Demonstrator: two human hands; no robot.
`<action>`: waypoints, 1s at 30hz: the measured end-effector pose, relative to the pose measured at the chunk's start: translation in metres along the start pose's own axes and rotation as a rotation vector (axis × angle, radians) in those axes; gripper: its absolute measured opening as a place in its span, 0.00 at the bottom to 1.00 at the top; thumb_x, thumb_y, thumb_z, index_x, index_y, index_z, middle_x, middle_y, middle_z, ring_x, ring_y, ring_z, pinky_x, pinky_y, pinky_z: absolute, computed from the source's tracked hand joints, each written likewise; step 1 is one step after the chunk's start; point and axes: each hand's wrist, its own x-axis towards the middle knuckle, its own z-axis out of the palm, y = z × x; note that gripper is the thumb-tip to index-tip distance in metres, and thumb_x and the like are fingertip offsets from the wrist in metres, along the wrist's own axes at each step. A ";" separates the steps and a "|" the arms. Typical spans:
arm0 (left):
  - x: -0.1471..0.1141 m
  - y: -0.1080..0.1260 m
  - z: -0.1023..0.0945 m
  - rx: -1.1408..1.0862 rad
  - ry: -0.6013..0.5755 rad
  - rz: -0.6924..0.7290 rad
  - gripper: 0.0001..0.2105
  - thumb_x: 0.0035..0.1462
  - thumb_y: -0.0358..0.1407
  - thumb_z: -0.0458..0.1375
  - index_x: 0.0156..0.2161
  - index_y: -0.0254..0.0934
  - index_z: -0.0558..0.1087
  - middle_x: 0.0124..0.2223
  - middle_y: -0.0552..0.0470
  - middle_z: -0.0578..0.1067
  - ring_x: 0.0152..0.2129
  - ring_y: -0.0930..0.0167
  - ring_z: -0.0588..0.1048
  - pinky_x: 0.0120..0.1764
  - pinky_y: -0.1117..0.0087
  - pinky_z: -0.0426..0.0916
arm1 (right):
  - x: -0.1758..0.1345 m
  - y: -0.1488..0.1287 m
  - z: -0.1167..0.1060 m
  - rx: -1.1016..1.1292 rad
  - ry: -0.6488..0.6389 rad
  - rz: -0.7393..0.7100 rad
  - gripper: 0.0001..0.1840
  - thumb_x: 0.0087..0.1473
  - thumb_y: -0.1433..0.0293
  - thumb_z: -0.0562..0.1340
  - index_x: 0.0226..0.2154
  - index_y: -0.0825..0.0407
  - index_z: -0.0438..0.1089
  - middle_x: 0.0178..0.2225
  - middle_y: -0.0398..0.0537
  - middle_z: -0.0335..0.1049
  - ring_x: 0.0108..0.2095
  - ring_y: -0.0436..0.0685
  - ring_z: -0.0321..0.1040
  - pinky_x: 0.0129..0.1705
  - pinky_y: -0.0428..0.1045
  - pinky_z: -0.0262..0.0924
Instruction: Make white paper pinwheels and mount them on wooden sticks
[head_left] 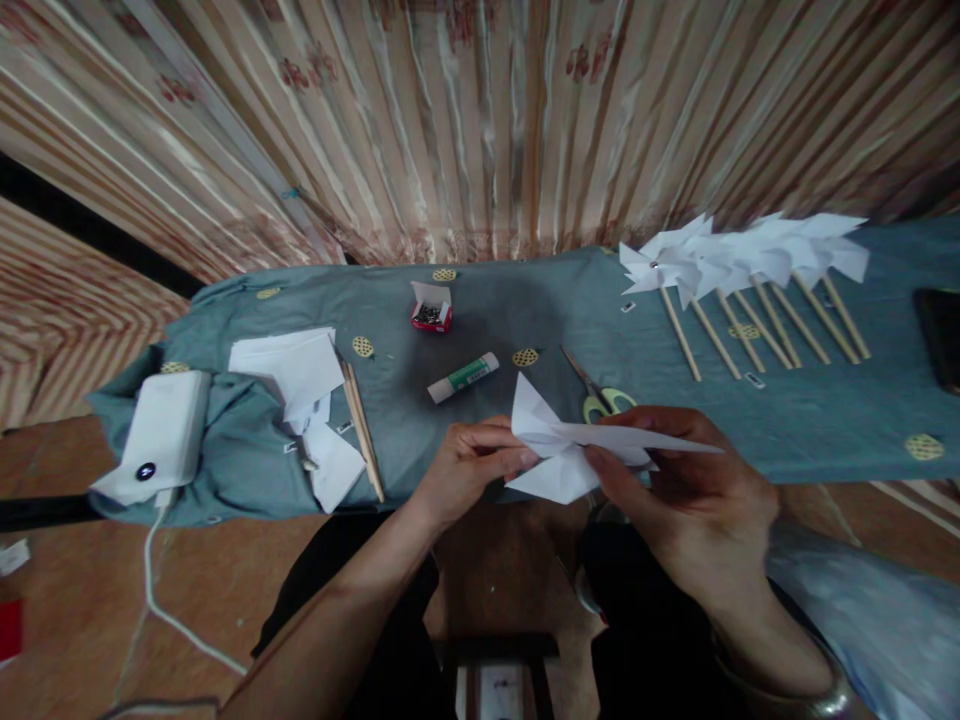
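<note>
Folded white paper (pixel 570 445) pinched between left hand (pixel 469 465) and right hand (pixel 686 495) above blue-grey cloth (pixel 787 420).

Glue stick (pixel 463 377) mid-table, pin box (pixel 430 312) just behind; scissors (pixel 600 392) to right; pinwheels (pixel 750 270) far right; paper sheets (pixel 296 375) + sticks (pixel 363 428) left.

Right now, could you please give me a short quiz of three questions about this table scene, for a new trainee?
1. True or false: both hands hold the folded white paper.
2. What lies nearest to the scissors? A) glue stick B) white device C) finished pinwheels
3. What does the small red box seem to contain?

Key:
1. True: the left hand and the right hand both pinch it above the table's near edge.
2. A.
3. Small dark metal bits, perhaps pins or staples; too small to tell.
</note>
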 end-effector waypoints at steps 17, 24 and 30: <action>-0.021 -0.037 0.006 -0.161 0.269 -0.138 0.14 0.38 0.43 0.71 0.26 0.33 0.81 0.21 0.54 0.72 0.16 0.80 0.61 0.22 0.75 0.54 | 0.027 0.047 0.032 0.526 -0.288 0.607 0.21 0.33 0.66 0.75 0.34 0.51 0.75 0.31 0.45 0.80 0.29 0.56 0.76 0.32 0.50 0.70; -0.050 -0.049 0.002 -0.189 0.389 -0.093 0.14 0.37 0.41 0.71 0.28 0.33 0.82 0.24 0.52 0.76 0.17 0.79 0.63 0.22 0.74 0.56 | 0.023 0.049 0.045 0.512 -0.465 0.613 0.25 0.33 0.67 0.75 0.38 0.54 0.76 0.35 0.50 0.81 0.32 0.56 0.77 0.37 0.50 0.69; -0.079 -0.071 -0.003 -0.356 0.575 -0.163 0.17 0.31 0.41 0.73 0.29 0.32 0.82 0.24 0.50 0.78 0.18 0.77 0.65 0.22 0.75 0.56 | 0.015 0.042 0.070 0.389 -0.631 0.620 0.21 0.28 0.71 0.74 0.32 0.54 0.76 0.30 0.47 0.80 0.29 0.55 0.75 0.35 0.49 0.68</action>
